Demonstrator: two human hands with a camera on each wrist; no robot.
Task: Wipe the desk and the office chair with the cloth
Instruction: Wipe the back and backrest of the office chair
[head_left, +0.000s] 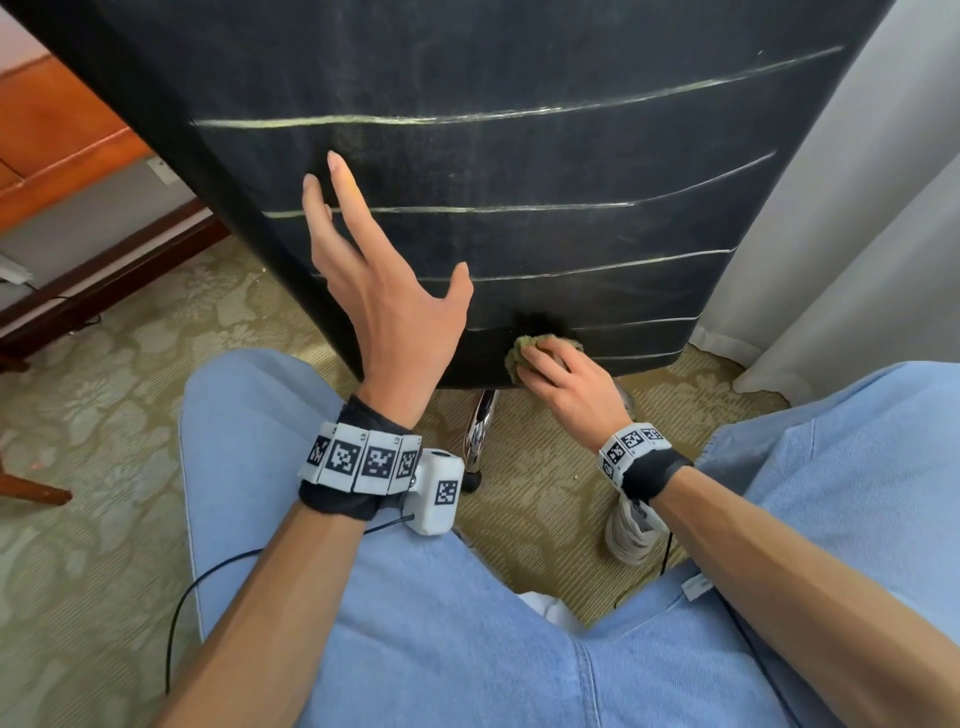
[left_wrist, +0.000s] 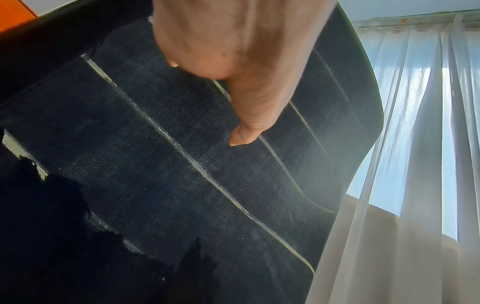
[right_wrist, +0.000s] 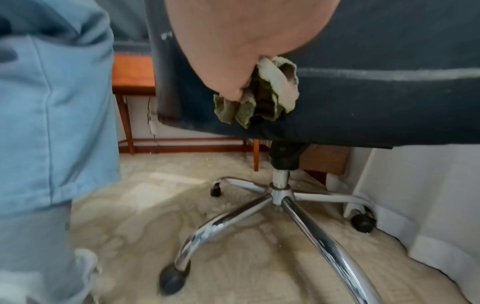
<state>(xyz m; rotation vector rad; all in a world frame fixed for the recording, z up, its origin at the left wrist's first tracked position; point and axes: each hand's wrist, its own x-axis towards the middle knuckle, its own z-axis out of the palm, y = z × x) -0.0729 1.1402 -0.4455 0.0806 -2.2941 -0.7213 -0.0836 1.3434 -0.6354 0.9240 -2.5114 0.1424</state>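
The black office chair back (head_left: 519, 171) with pale stitched seams fills the upper head view, seen from behind. My left hand (head_left: 374, 270) lies on its left part with fingers straight and spread. In the left wrist view the left hand (left_wrist: 241, 61) hangs over the chair back (left_wrist: 182, 164). My right hand (head_left: 566, 384) grips a bunched green cloth (head_left: 524, 353) against the chair back's bottom edge. In the right wrist view the cloth (right_wrist: 262, 96) is crumpled under my right hand (right_wrist: 239, 51), against the dark chair back (right_wrist: 363, 102).
The chrome star base (right_wrist: 280, 197) with black castors stands on patterned carpet (head_left: 104, 415). White curtains (head_left: 857, 234) hang close on the right. A wooden desk (head_left: 57, 140) is at the upper left. My knees in blue jeans (head_left: 415, 623) and a shoe (head_left: 634, 530) are below.
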